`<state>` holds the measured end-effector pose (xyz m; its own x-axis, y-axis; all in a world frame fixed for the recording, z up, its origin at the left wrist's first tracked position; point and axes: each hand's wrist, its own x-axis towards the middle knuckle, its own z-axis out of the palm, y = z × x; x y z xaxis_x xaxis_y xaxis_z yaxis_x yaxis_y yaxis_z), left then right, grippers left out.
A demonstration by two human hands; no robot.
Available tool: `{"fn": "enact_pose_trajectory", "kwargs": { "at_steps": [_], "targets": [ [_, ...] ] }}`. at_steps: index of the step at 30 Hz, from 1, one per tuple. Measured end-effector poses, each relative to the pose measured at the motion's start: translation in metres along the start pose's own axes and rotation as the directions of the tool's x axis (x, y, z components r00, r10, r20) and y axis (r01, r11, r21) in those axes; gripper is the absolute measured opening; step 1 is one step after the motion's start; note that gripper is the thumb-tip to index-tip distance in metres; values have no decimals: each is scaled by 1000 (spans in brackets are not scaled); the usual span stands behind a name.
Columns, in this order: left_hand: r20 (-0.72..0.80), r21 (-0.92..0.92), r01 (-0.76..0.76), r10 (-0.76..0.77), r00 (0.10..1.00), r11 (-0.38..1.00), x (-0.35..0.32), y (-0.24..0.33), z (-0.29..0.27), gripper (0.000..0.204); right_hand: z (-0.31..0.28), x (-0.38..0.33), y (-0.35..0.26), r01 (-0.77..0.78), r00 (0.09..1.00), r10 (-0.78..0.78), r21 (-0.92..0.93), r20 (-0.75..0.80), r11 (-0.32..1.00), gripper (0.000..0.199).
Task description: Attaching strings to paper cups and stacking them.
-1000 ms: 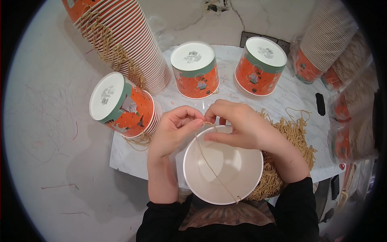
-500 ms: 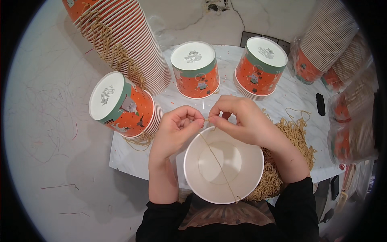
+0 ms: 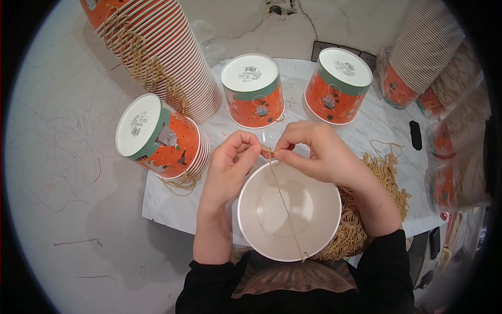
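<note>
White paper bucket (image 3: pixel 253 233), mouth up at the near edge of the bench (image 3: pixel 172 201), tan cord (image 3: pixel 285 205) spanning it from eleven o'clock to nearly six! Left hand (image 3: pixel 228 163) and right hand (image 3: pixel 316 155) both pinch that cord's far end between closed fingers at eleven, probably keeping its short length under control; the cord heap (image 3: pixel 350 235) sits at three, seemingly for easy reach.

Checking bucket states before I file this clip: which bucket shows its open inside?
The front bucket, just below the left hand and right hand, with a cord across its mouth. The left bucket, middle bucket and right bucket are base-up.
</note>
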<state>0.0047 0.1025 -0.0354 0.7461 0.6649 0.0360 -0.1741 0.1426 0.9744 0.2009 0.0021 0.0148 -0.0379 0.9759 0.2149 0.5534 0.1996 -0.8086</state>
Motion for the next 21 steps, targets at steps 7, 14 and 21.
{"fn": "enact_pose_trajectory", "kwargs": {
  "at_steps": [7,14,21],
  "targets": [
    [20,-32,3,-3,1000,999,2,1,6,9,11,4,13,11,995,5,157,-99,988,25],
    [-91,-144,-5,-8,996,990,4,0,18,16,12,9,25,-35,995,58,258,-84,965,10],
    [-46,-217,57,-69,997,975,7,-6,13,27,12,11,32,-90,996,90,372,19,924,10]
  ]
}}
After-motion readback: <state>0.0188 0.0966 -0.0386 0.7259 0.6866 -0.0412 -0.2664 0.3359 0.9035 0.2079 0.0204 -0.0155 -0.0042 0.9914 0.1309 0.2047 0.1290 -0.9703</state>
